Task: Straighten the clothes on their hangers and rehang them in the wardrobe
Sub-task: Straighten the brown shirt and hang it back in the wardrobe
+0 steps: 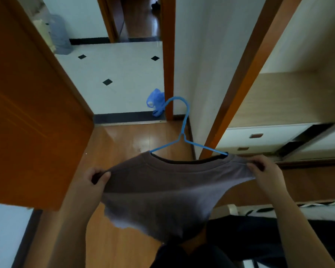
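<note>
Pull both shoulders outward evenly so the collar centres on the hanger (183,120). The left grip (97,177) pinches one shoulder of the shirt (162,190); the right grip (263,171) pinches the other. The shirt spans between the grips. The hanger's long axis runs grip to grip; its hook points forward, beyond them.
</note>
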Tool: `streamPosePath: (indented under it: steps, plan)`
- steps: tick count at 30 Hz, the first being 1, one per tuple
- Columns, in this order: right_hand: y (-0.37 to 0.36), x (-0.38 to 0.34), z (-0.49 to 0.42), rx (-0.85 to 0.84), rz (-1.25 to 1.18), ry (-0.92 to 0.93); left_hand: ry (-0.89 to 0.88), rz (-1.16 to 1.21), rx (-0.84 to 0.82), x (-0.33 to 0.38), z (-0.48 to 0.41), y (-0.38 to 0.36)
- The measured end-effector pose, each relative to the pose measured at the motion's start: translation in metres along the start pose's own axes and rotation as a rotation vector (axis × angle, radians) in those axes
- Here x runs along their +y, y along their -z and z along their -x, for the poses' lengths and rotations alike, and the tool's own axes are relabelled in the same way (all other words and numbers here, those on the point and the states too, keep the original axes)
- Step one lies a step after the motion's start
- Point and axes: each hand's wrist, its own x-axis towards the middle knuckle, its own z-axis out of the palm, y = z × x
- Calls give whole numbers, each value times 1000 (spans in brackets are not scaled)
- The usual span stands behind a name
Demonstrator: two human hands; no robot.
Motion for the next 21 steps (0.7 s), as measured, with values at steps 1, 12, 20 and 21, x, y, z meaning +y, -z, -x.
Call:
streamPosePath:
  steps: [1,12,20,21]
  plan:
    - [4,8,-10,3,1,-40,13,31,-36,13,-13,-10]
    - [96,129,-90,299,-42,-433,-387,-153,-484,174,-98,-172]
    - [161,183,-69,519,-31,-645,-945,-313,-681,303,-125,-287]
    - [163,188,-64,529,-30,-685,-985,-290,-676,315,-125,-296]
